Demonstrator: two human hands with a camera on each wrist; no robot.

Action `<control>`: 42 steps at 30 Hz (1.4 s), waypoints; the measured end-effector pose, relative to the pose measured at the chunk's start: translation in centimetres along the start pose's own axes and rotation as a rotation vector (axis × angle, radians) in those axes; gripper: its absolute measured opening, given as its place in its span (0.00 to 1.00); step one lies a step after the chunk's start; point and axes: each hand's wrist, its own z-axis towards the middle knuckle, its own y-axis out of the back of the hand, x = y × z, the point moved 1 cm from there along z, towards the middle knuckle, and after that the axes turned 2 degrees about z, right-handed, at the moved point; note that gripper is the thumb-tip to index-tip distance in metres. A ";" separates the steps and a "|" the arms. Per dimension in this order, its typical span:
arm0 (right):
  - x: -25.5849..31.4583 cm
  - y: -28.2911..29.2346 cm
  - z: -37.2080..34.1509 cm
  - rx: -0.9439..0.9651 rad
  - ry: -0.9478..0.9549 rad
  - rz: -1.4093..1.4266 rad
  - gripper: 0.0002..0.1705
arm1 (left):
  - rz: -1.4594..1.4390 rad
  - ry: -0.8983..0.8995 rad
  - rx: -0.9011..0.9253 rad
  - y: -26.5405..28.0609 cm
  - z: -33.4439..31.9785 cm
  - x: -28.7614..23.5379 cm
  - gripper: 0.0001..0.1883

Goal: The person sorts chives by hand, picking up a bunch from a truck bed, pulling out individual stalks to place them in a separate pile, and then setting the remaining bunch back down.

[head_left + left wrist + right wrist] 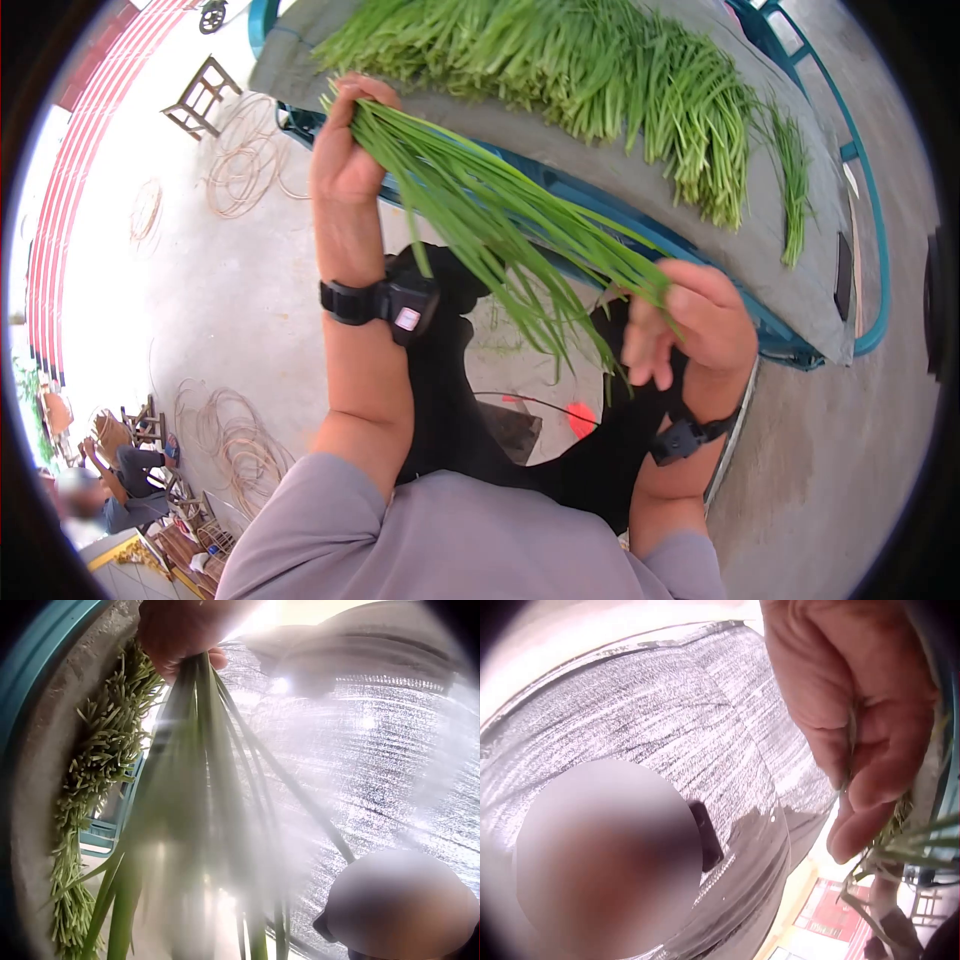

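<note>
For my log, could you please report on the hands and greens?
Left hand grips greens by one end. Right hand at other end, grip blurred. Nothing visibly blocking.

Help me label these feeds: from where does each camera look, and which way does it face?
Head: worn on the head, facing forward and down over green stalks and heaped greens; left hand, right hand, forearms and shirt show.
Left wrist: on that wrist, facing the stalks held in the left hand, which shows at top, with a shiny silver surface behind.
Right wrist: on that wrist, facing the right hand, whose fingers show at upper right.
Shared: head and left wrist both show the left hand, stalks and heaped greens.
</note>
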 end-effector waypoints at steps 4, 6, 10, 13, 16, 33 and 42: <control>-0.5 4.4 -1.2 0.295 0.686 0.281 0.19 | 0.085 -0.018 0.074 -0.2 0.2 0.2 0.06; 2.3 5.3 -1.1 0.519 0.739 0.487 0.20 | 0.087 0.012 0.122 -0.7 -0.2 1.3 0.06; 2.0 5.4 -2.2 -0.094 0.950 0.426 0.19 | 0.494 0.108 0.279 -2.9 -1.2 4.8 0.09; 0.8 1.4 0.0 -0.835 0.947 -0.377 0.16 | 0.876 0.181 0.075 -4.3 -2.7 9.6 0.10; 0.5 -0.8 1.8 -0.981 0.874 -1.484 0.26 | 1.026 0.370 0.001 -3.7 -3.0 13.4 0.12; -0.9 0.9 1.0 -0.731 0.708 -1.860 0.18 | 1.246 1.048 -0.080 1.4 -4.6 19.8 0.11; -1.2 2.1 -4.8 -0.213 0.313 -1.964 0.10 | 1.129 1.360 0.153 4.0 -7.8 21.5 0.13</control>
